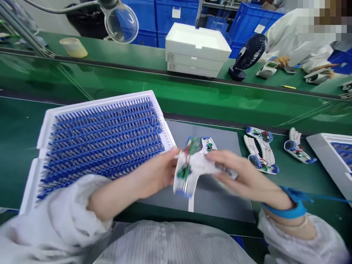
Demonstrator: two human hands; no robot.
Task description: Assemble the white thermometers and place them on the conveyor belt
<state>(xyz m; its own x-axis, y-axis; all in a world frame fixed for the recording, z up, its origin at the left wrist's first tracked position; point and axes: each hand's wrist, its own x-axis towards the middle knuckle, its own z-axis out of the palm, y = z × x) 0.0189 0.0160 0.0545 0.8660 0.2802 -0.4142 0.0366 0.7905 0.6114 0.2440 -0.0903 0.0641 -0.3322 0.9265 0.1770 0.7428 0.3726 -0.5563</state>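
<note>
Striped smock (pixel 165 244) nearest cam; L hand (pixel 162 170) pinches white housing (pixel 202 165) by edge over grey mat (pixel 220 200), R hand (pixel 242 172) at other side, grip unclear (blur). Prob. light, stiff; wires (pixel 188 157) fragile, hold plastic edges.

The plastic housing (pixel 202 165) is white with blue ends, green circuit boards (pixel 183 171) and red wires (pixel 187 151). The foam tray (pixel 99 105) is white, striped by rows of blue and silver-grey pieces (pixel 104 135). The mat (pixel 220 205) is grey, the tabletop (pixel 286 190) dark green. The wrist strap (pixel 298 209) is blue; the garment (pixel 170 242) is pale grey with fine stripes. The fan (pixel 251 51) is navy, the foam boxes (pixel 192 58) white, the bins (pixel 167 22) blue.
</note>
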